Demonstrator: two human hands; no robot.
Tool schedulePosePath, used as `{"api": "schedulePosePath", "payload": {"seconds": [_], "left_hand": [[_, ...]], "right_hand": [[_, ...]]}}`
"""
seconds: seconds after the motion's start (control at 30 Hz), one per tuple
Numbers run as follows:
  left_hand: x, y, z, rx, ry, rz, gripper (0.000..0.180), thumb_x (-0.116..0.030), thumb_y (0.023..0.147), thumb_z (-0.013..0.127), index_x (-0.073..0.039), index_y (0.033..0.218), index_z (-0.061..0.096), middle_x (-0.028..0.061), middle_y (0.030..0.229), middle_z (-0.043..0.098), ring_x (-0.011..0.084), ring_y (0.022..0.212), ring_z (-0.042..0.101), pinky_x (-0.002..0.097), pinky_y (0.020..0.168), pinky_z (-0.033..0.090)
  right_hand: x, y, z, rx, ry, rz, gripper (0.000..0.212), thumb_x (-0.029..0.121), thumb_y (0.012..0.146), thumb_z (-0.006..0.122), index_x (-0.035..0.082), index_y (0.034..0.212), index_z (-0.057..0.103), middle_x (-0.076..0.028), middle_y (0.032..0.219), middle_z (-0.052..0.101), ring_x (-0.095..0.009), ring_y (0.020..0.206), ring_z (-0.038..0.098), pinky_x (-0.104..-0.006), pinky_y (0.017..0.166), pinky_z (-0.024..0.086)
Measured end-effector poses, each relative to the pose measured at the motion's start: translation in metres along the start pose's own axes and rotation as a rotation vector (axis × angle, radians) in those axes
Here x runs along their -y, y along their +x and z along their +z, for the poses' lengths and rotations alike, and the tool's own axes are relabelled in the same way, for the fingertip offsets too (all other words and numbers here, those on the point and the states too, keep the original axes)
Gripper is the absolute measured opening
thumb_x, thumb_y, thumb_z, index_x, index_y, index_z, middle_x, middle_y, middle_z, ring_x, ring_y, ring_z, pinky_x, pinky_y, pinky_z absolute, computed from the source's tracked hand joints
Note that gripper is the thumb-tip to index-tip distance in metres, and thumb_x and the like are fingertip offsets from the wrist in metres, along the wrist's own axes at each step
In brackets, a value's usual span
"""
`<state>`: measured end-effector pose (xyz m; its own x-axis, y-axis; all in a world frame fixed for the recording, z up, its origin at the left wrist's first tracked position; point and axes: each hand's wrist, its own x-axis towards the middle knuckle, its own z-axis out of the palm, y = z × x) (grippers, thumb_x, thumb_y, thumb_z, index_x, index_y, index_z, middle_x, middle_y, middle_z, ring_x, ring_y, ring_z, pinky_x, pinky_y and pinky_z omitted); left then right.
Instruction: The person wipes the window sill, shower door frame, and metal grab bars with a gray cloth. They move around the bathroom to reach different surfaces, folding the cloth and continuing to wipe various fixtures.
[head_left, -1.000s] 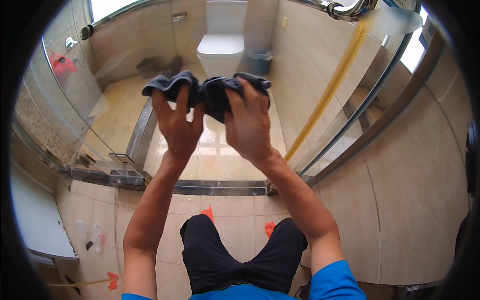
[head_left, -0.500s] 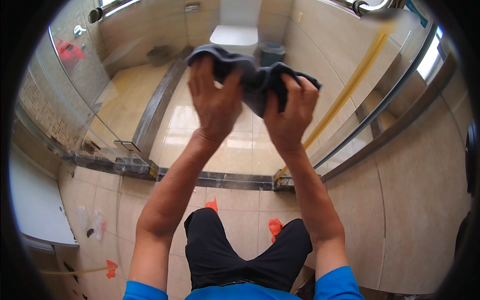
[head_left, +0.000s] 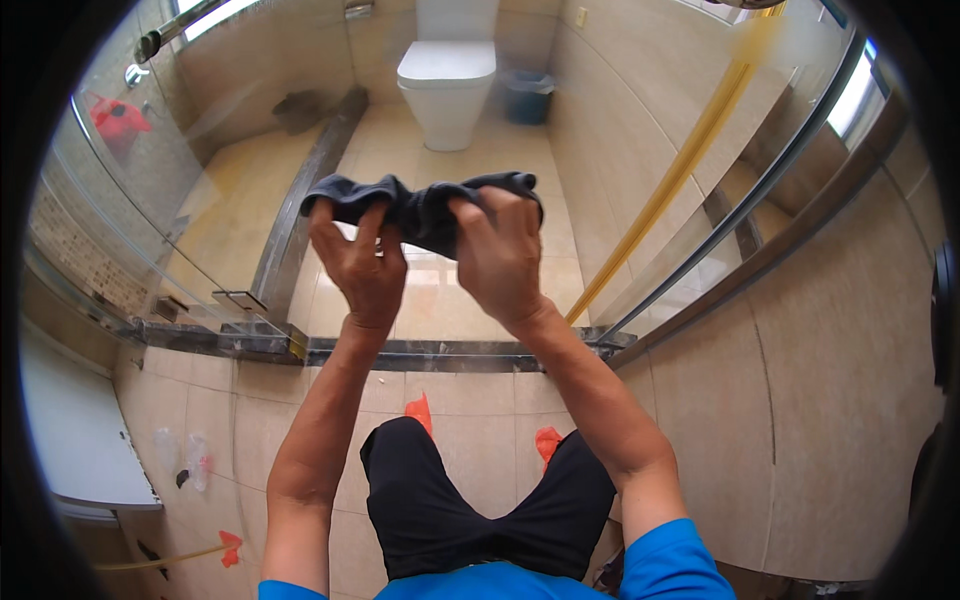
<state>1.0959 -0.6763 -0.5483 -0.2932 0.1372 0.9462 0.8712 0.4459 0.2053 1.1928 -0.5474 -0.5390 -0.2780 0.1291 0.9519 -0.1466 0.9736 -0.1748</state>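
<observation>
A dark grey cloth (head_left: 420, 215) is stretched out in front of me between both hands, bunched and wavy along its length. My left hand (head_left: 360, 262) pinches its left end, with the thumb and fingers curled into the fabric. At the other end, my right hand (head_left: 502, 255) grips a gathered fold that sticks out past the knuckles. Both arms reach forward, and the cloth hangs in the air above the tiled floor. Part of each hand's fingertips is hidden by the fabric.
A white toilet (head_left: 447, 95) and a dark bin (head_left: 527, 97) stand at the back. A dark stone sill (head_left: 450, 355) crosses the doorway. Glass panels flank it, with a yellow strip (head_left: 665, 190) on the right. Plastic scraps (head_left: 197, 462) lie on the floor at left.
Both hands have come down and to the left with the cloth still between them. The view has tilted slightly, so more of the toilet shows.
</observation>
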Motion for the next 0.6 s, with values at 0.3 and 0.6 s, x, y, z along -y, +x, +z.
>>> {"api": "schedulePosePath", "payload": {"seconds": [0.3,0.6], "left_hand": [[-0.099,-0.008,0.06,0.058,-0.161,0.269,0.019,-0.013,0.07,0.068,-0.014,0.088,0.07,0.0123,0.121,0.055,0.0293,0.118,0.048,0.047,0.1,0.032],[-0.021,-0.046,0.018,0.129,0.03,0.104,0.023,0.001,0.073,0.069,-0.008,0.095,0.073,0.0163,0.119,0.054,0.0333,0.114,0.049,0.0424,0.096,0.039]], "right_hand": [[-0.066,-0.029,-0.079,-0.185,-0.193,0.314,0.029,0.002,0.075,0.066,0.003,0.104,0.062,-0.016,0.103,0.053,-0.033,0.1,0.053,-0.0404,0.089,0.045],[-0.01,-0.057,-0.015,0.015,-0.001,0.266,0.031,-0.001,0.072,0.068,0.004,0.102,0.063,-0.015,0.102,0.056,-0.033,0.093,0.054,-0.0401,0.083,0.045]]}}
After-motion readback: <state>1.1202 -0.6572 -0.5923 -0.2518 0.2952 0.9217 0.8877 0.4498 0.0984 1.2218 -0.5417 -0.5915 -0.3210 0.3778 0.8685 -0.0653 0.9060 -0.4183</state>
